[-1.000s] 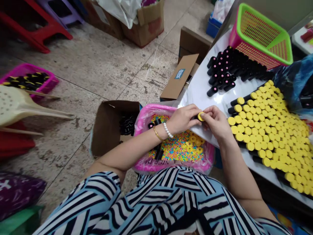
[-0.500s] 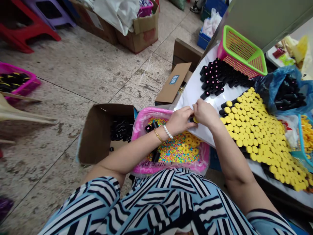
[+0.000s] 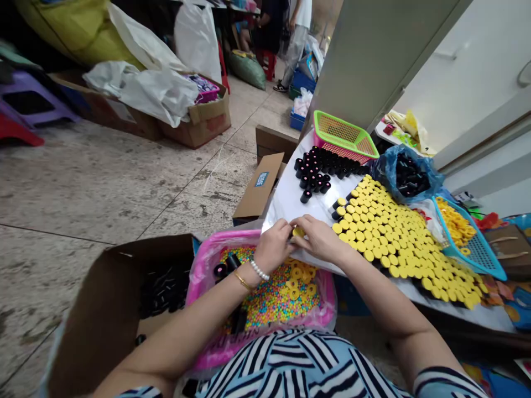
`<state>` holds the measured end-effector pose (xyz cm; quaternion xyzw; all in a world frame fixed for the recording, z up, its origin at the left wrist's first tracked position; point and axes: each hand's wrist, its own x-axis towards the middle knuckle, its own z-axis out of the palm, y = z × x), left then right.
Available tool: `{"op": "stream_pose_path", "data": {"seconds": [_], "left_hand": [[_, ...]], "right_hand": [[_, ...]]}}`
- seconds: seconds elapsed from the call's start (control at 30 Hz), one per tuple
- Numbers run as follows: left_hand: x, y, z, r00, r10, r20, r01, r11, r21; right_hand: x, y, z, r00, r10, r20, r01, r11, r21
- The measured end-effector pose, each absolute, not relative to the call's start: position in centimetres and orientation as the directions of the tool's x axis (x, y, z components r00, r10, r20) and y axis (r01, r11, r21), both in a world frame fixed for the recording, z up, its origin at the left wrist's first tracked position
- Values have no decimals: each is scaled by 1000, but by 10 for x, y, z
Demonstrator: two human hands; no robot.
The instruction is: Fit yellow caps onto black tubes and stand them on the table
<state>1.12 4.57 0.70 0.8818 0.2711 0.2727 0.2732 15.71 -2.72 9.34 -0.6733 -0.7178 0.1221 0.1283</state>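
Observation:
At the corner of the white table (image 3: 279,208), my left hand (image 3: 272,244) and my right hand (image 3: 318,239) meet with bent fingers around a small black tube with a yellow cap (image 3: 297,232). My fingers partly hide it. Below my left hand is a pink plastic-lined tray (image 3: 207,257) of small coloured beads (image 3: 265,303), with yellow rings (image 3: 294,284) and black tubes (image 3: 233,262) lying on them. To the right of my right hand, many yellow-topped black tubes (image 3: 385,226) stand packed together. Beyond my hands stand black tubes with pink centres (image 3: 313,171).
A green and pink basket (image 3: 348,130) and a blue bag of black pieces (image 3: 379,168) stand at the table's back. A blue basket (image 3: 483,258) holds yellow rings. Left of the tray is a cardboard box (image 3: 95,309) with black pieces. People (image 3: 301,33) are in the background.
My view has tilted up and turned right, showing more of the room and the blue basket. Both hands remain together around the yellow-capped tube at the table corner.

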Motion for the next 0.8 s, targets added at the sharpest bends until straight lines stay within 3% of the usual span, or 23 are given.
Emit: {"op": "stream_pose_path", "data": {"seconds": [0.1, 0.23, 0.4, 0.6, 0.7, 0.77, 0.8], "left_hand": [[7, 50, 12, 748, 587, 308, 279, -700, 658], [12, 70, 25, 764, 596, 248, 259, -635, 728], [53, 108, 39, 656, 685, 317, 335, -641, 691], [104, 136, 48, 644, 717, 267, 404, -615, 677], [101, 128, 40, 701, 659, 274, 359, -657, 663], [88, 115, 31, 747, 587, 311, 281, -703, 654], [80, 107, 28, 770, 550, 323, 236, -717, 656]], "right_hand": [[190, -24, 112, -57, 993, 102, 932, 89, -351], [266, 4, 139, 230, 909, 347, 964, -166, -206], [343, 34, 132, 347, 897, 274, 937, -315, -154], [339, 27, 135, 298, 945, 134, 953, -286, -104], [298, -12, 153, 274, 934, 230, 961, -259, -95], [259, -49, 154, 147, 914, 379, 988, -114, -108], [238, -68, 149, 77, 935, 347, 986, -21, -164]]}}
